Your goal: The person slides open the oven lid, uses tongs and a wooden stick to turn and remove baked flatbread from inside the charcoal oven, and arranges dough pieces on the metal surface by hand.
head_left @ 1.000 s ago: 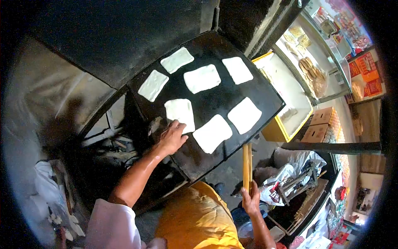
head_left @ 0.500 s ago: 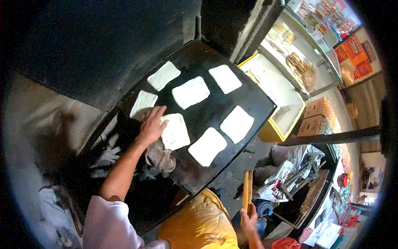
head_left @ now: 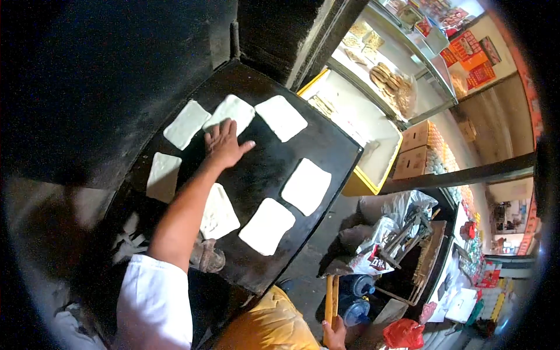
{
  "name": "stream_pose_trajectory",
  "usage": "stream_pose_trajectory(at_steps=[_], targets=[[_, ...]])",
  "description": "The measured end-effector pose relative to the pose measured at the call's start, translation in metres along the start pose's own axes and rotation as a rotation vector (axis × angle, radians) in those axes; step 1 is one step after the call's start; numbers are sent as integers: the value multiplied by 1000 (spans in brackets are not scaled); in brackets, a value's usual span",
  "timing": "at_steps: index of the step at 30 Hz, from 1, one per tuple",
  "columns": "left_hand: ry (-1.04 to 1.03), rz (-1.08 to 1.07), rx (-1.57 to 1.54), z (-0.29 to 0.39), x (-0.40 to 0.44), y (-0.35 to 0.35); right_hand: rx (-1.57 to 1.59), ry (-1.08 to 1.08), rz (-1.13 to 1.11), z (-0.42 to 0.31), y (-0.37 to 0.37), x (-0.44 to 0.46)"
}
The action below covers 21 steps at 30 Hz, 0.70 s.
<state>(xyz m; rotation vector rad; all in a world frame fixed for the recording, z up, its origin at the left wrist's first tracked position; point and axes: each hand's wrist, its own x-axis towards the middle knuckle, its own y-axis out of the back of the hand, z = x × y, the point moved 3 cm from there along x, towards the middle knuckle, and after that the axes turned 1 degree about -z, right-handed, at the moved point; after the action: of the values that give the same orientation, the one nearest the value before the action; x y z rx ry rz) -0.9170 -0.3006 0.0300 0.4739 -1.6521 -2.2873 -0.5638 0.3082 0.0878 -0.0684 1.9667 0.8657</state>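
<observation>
Several flat, pale dough pieces lie spread over a black griddle [head_left: 262,169]. My left hand [head_left: 224,146] reaches over it with fingers spread, the fingertips on the near edge of the back-middle dough piece [head_left: 234,109]. Beside that one lie a left dough piece [head_left: 186,125] and a right dough piece [head_left: 282,118]. My left forearm partly covers a nearer dough piece [head_left: 219,213]. Low in the view, my right hand [head_left: 334,335] is closed around a pair of wooden sticks [head_left: 331,300], held upright off the griddle's near side.
A yellow-rimmed white bin [head_left: 373,175] stands past the griddle's right edge, with a glass case [head_left: 431,96] of flatbreads behind it. Plastic bags [head_left: 373,245] and blue water jugs [head_left: 356,309] lie to the right. A dark wall [head_left: 146,76] rises behind the griddle.
My left hand has moved from the near-left dough pieces to the back-middle one, which has shifted toward the back between its neighbours. The view has swung right. My right hand keeps the sticks.
</observation>
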Motion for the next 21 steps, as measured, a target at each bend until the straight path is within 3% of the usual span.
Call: stream_pose_trajectory(at_steps=[2, 6, 8, 10, 12, 13, 14, 17, 19, 21], targets=[[-6, -35, -13, 0, 23, 8, -25, 116, 41, -12, -2, -15], [-92, 27, -95, -28, 48, 4, -38, 26, 52, -38, -4, -35], [-48, 47, -166, -51, 42, 14, -32, 39, 31, -36, -6, -34], [127, 82, -54, -73, 20, 30, -28, 54, 8, -32, -7, -29], [260, 29, 0, -113, -2, 21, -161, 92, 7, -17, -8, -15], [171, -32, 39, -126, -19, 22, 104, 188, -19, 67, -15, 40], [170, -35, 52, -130, -31, 31, 130, 159, -9, 69, -17, 45], [3, -4, 61, -131, -63, 39, 132, 172, -11, -12, -16, 22], [-78, -15, 128, -108, -103, 37, 196, 382, 43, -27, -13, 38], [-179, -122, 182, -69, -150, 33, 219, 442, 14, -89, -12, 23]])
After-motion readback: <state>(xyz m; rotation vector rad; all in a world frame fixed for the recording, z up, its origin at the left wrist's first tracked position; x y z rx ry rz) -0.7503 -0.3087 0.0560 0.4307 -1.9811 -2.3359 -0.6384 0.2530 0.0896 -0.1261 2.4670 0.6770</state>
